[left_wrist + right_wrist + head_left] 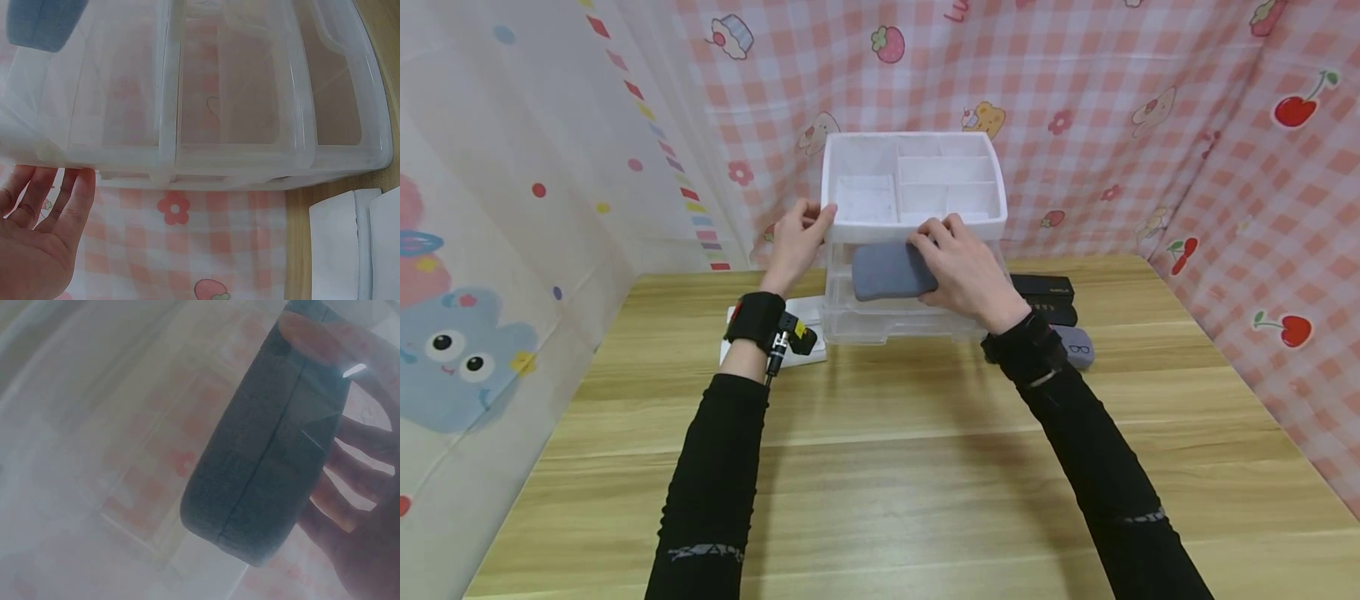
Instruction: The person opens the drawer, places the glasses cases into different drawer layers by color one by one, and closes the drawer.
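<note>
A blue-grey glasses case (889, 272) is held by my right hand (968, 271) in front of the upper drawers of a clear plastic drawer organizer (859, 327) with a white top tray (917, 230). In the right wrist view the case (259, 456) shows a seam along its side, thumb on one face and fingers on the other, seen hazily through clear plastic. My left hand (796, 242) touches the organizer's left side near the top. Its fingertips (84, 178) press against the side wall in the left wrist view, fingers fairly straight.
White flat boxes (808, 310) lie left of the organizer. On its right are black boxes (1043, 287) and a greyish-purple case (1077, 346) with a glasses drawing. Patterned curtains (1075, 108) hang behind the wooden table (880, 467) and at both sides.
</note>
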Tool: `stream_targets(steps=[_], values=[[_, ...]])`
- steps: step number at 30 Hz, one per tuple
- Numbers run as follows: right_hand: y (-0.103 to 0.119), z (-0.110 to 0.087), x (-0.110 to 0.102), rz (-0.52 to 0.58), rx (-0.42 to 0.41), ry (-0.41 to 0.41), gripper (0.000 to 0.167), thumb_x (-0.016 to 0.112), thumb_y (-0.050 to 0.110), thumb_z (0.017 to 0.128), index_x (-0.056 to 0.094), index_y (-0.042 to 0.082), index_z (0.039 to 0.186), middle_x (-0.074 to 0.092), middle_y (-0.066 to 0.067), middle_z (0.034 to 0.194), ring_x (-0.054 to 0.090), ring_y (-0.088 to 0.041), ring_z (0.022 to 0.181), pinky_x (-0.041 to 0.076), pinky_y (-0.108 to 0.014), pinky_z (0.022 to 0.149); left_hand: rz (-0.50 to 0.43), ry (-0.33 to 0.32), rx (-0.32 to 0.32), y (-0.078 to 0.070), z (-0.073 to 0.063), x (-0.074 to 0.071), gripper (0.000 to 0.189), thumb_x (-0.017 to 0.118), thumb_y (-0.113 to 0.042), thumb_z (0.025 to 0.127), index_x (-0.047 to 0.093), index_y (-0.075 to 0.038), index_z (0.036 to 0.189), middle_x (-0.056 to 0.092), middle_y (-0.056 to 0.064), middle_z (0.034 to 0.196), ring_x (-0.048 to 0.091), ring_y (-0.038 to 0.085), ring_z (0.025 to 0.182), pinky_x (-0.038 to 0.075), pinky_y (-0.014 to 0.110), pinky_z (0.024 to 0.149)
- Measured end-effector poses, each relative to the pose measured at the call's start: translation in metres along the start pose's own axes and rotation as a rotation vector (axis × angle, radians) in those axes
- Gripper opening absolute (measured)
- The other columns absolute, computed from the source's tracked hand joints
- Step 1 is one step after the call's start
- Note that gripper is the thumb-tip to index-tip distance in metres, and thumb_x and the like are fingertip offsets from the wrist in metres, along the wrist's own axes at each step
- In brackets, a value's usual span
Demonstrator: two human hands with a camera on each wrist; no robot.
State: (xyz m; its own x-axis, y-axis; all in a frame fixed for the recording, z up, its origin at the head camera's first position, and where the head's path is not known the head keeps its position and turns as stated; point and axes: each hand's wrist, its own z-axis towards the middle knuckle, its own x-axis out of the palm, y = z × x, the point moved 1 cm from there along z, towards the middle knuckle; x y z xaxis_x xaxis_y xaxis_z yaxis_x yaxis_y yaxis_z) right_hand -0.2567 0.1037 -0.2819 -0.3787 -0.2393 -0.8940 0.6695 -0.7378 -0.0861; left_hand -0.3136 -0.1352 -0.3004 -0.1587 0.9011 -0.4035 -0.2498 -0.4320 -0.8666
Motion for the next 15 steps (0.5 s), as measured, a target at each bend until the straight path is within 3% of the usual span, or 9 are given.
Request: stream_targets(steps=[5, 15], values=[[-0.0008, 0.0020, 0.0029, 0.062, -0.001, 0.055, 0.066, 0.087, 0.026, 0.067, 0.057, 0.002, 0.121, 0.055, -0.015, 0.118, 0.046, -0.032, 0.103, 0.049, -0.044, 0.084, -0.006, 0.004, 0.004, 0.0000, 0.0001, -0.0003, 0.040, 0.052, -0.042, 0.096, 0.056, -0.006, 0.113, 0.059, 0.011, 0.103, 0.055, 0.016, 0.088, 0.046, 0.023, 0.075], [-0.0038, 0.0036, 0.0072, 0.158, 0.073, 0.172, 0.068, 0.086, 0.025, 0.069, 0.056, 0.004, 0.126, 0.053, -0.014, 0.125, 0.044, -0.031, 0.113, 0.049, -0.047, 0.087, -0.001, 0.003, -0.001, 0.0001, -0.0006, 0.0002, 0.040, 0.051, -0.042, 0.096, 0.055, -0.005, 0.112, 0.059, 0.012, 0.104, 0.055, 0.016, 0.089, 0.047, 0.023, 0.075]])
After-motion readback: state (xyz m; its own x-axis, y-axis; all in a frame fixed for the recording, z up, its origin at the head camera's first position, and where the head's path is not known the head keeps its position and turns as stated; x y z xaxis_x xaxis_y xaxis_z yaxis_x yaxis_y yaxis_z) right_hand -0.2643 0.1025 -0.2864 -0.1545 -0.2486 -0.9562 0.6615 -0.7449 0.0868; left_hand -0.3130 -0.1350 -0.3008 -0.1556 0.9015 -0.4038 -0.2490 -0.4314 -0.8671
